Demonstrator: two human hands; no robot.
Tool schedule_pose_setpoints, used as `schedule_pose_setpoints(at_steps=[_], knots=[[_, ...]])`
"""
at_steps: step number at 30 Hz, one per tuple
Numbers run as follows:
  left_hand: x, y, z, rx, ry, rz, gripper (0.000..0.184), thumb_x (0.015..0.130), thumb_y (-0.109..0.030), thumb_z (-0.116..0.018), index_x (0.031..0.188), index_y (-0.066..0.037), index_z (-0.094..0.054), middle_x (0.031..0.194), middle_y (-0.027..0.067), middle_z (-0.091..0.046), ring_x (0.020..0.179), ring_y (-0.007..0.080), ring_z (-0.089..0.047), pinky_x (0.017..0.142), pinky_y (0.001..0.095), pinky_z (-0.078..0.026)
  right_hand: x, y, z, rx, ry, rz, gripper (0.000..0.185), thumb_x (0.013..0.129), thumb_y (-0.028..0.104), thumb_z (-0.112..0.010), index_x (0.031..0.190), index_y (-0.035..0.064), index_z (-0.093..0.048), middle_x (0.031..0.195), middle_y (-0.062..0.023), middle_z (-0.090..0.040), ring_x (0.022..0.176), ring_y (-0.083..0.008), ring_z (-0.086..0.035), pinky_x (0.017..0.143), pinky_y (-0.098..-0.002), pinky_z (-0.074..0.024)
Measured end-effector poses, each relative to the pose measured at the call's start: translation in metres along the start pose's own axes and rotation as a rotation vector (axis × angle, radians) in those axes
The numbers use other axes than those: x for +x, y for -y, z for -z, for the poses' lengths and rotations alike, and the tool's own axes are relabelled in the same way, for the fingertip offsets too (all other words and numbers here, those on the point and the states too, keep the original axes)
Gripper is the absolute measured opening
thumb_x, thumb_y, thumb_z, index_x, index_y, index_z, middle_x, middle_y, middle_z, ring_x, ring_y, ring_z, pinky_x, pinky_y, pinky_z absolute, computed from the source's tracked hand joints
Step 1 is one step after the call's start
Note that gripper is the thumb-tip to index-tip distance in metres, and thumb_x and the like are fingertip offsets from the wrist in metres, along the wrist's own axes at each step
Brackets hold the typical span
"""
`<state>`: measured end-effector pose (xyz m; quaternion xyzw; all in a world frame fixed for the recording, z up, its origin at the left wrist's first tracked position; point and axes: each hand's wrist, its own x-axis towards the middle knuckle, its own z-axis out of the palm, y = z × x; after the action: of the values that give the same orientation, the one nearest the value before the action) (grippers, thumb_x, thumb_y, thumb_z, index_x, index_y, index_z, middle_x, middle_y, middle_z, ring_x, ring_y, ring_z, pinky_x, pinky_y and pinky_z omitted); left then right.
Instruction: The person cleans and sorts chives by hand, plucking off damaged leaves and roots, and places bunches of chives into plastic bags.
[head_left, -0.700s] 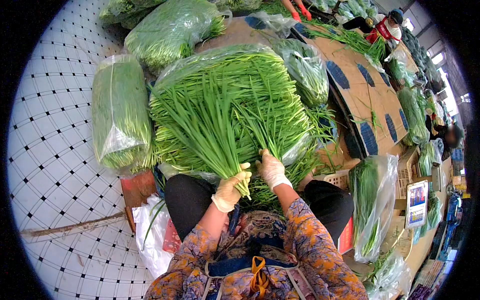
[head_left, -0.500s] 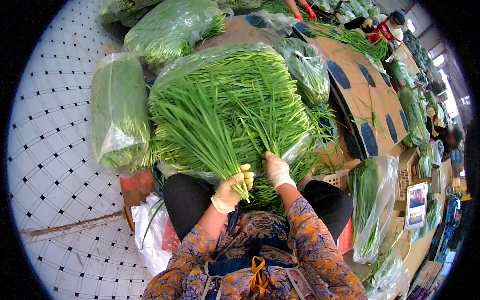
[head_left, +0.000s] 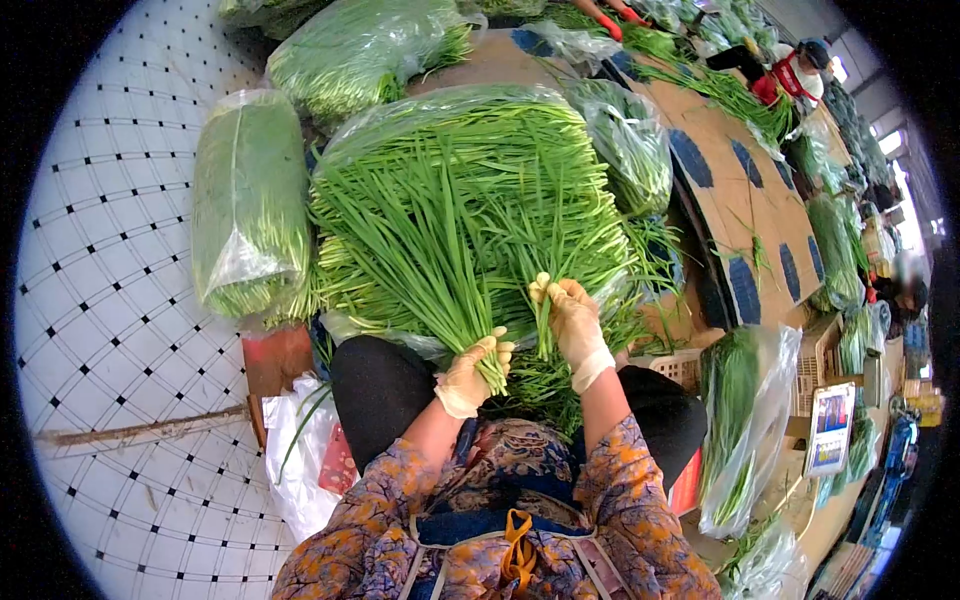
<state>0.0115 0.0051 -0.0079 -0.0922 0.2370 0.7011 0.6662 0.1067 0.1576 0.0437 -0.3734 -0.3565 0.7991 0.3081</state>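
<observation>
Fanning out from the left hand (head_left: 467,378), a bundle of green stalks (head_left: 432,250) lies across a large heap of similar greens (head_left: 560,150), its leaf tips spread on top and its pale lower ends (head_left: 494,380) protruding just below the fingers. The left hand is closed round the bundle near these ends; the right hand (head_left: 575,325), just beside it, pinches a thin cluster of stalks (head_left: 543,335) between thumb and fingertips. Clear plastic (head_left: 385,118) borders the far side of the heap. Judging by appearance, the leaves are light, limp and easily creased, whereas the lower stalks are probably firmer and straighter, hence the better place to take hold. Gathered evenly there, they should move as one. Surface moisture cannot be judged; if wet, single stalks may slip against the gloves (head_left: 592,366), while hard squeezing would likely bruise them.
</observation>
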Motion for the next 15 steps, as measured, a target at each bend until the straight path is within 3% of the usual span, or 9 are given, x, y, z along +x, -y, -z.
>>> schedule_pose_setpoints(at_steps=[2, 6, 12, 14, 15], knots=[[0.001, 0.001, 0.005, 0.014, -0.004, -0.02, 0.031, 0.082, -0.016, -0.057, 0.111, -0.003, -0.054, 0.087, 0.008, -0.062, 0.073, 0.0153, -0.059, 0.064, 0.0278, -0.049, -0.003, -0.007, 0.003, 0.125, -0.002, -0.055, 0.006, 0.087, 0.012, -0.05, 0.092, 0.0082, -0.051, 0.095, -0.0058, -0.061, 0.087, -0.0154, -0.058, 0.072, -0.0271, -0.0462], [0.004, 0.007, 0.007, 0.034, -0.004, 0.011, 0.03, 0.085, -0.019, -0.052, 0.112, -0.004, -0.05, 0.088, 0.0075, -0.061, 0.074, 0.0157, -0.059, 0.064, 0.0289, -0.049, -0.011, -0.021, 0.008, 0.253, -0.043, -0.125, 0.01, 0.087, 0.012, -0.05, 0.093, 0.0036, -0.05, 0.1, -0.0104, -0.059, 0.089, -0.0219, -0.058, 0.079, -0.0345, -0.0493], [0.005, 0.013, 0.006, 0.144, 0.02, 0.01, 0.027, 0.087, -0.019, -0.051, 0.111, -0.006, -0.052, 0.093, 0.0069, -0.062, 0.076, 0.0161, -0.059, 0.067, 0.0267, -0.048, -0.034, -0.031, -0.001, 0.308, 0.086, -0.16, 0.015, 0.087, 0.012, -0.05, 0.097, 0.0003, -0.05, 0.102, -0.0122, -0.058, 0.09, -0.0226, -0.058, 0.08, -0.0344, -0.049], [0.008, 0.01, 0.01, 0.211, -0.069, -0.048, 0.026, 0.086, -0.017, -0.052, 0.109, -0.006, -0.054, 0.093, 0.0066, -0.062, 0.075, 0.0156, -0.059, 0.065, 0.0273, -0.047, -0.053, -0.017, -0.001, 0.113, 0.057, -0.06, 0.018, 0.089, 0.016, -0.048, 0.099, 0.0011, -0.05, 0.095, -0.0104, -0.059, 0.08, -0.0191, -0.059, 0.071, -0.0299, -0.0498], [0.005, 0.009, 0.006, 0.187, -0.159, -0.077, 0.028, 0.081, -0.013, -0.059, 0.107, -0.004, -0.055, 0.088, 0.0097, -0.064, 0.067, 0.016, -0.059, 0.055, 0.0277, -0.048, -0.062, -0.01, 0.005, 0.028, 0.106, 0.024, 0.019, 0.089, 0.016, -0.048, 0.099, 0.0006, -0.051, 0.092, -0.0095, -0.06, 0.078, -0.0162, -0.059, 0.069, -0.0281, -0.0481]])
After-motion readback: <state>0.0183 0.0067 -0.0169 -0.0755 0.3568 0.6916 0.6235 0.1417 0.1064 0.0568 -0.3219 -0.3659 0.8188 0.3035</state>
